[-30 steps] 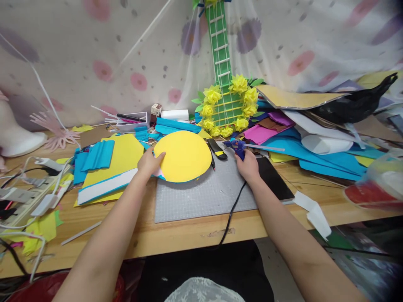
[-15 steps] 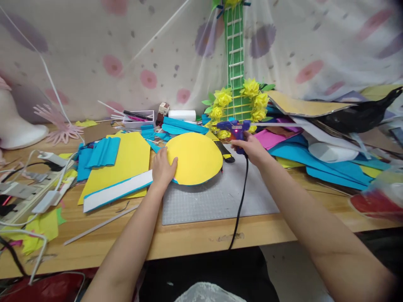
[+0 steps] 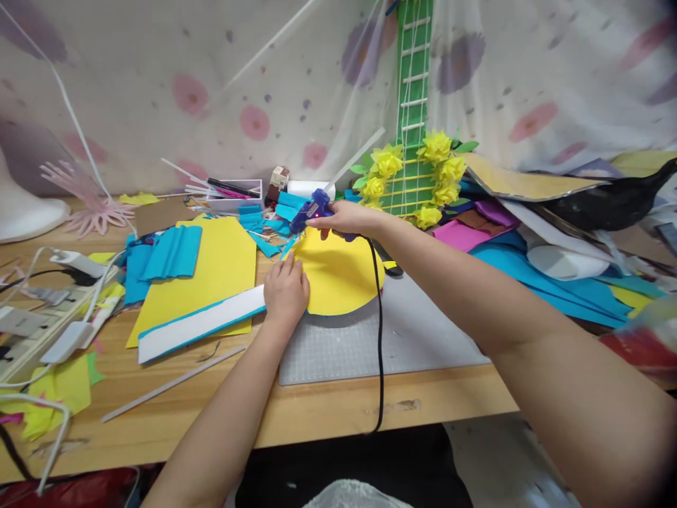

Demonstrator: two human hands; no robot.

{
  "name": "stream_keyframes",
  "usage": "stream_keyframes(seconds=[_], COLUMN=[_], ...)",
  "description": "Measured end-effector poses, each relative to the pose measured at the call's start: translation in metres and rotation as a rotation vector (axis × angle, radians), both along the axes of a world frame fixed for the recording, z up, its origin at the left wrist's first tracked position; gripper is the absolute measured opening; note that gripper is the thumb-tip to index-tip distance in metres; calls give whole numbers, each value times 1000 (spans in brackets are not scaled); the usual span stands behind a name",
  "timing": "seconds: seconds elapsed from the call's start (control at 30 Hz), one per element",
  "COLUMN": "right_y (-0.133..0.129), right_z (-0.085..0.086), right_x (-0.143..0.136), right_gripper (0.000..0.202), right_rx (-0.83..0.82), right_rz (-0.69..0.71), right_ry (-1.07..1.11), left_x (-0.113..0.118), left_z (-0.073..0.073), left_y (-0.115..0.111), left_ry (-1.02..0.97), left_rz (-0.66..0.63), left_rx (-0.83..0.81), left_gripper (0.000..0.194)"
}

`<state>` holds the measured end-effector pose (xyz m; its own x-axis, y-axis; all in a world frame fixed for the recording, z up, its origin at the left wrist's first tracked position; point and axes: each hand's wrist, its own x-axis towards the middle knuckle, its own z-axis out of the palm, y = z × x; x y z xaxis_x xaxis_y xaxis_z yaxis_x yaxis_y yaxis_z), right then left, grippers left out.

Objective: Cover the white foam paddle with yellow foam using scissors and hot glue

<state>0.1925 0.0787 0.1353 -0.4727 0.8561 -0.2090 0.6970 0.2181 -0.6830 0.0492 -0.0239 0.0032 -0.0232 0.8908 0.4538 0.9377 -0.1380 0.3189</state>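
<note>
A purple-blue glue gun (image 3: 316, 209) with a glue stick in its back is gripped in my right hand (image 3: 343, 217). Its nozzle points down at the upper left edge of the yellow oval piece (image 3: 343, 275), near a thin blue strip. My left hand (image 3: 287, 288) rests on the left edge of the oval, fingers together; whether it pinches the edge is hidden. Close to my left wrist ends a white strip with blue edges (image 3: 201, 319), lying partly over a yellow sheet (image 3: 222, 247). Under the oval is a grey cutting mat (image 3: 338, 353).
A green guitar-like model (image 3: 413, 92) with yellow flowers stands behind. Blue and pink sheets (image 3: 539, 275) are piled right. Power strips (image 3: 32, 346) and cables lie left. The gun's black cord (image 3: 379, 353) hangs over the table's front edge. A pen box (image 3: 233, 197) sits at the back.
My right hand has brought the glue gun leftward over the oval's upper left edge and turned it, so the nozzle now points down. My left hand stays at the oval's left edge.
</note>
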Motion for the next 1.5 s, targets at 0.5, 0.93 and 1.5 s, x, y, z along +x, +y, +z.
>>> stream_keyframes(seconds=[0.5, 0.93, 1.5], right_y=[14, 21, 36], right_z=[-13, -16, -12], right_x=[-20, -24, -18], right_gripper=[48, 50, 48], right_rx=[77, 116, 192], right_rz=[157, 161, 76], right_ry=[-284, -312, -321], left_x=[1, 1, 0], left_z=[-1, -1, -5], left_y=[0, 0, 1], left_ry=[3, 11, -14], left_rz=[16, 20, 14], left_rx=[-20, -39, -49], left_gripper=[40, 39, 37])
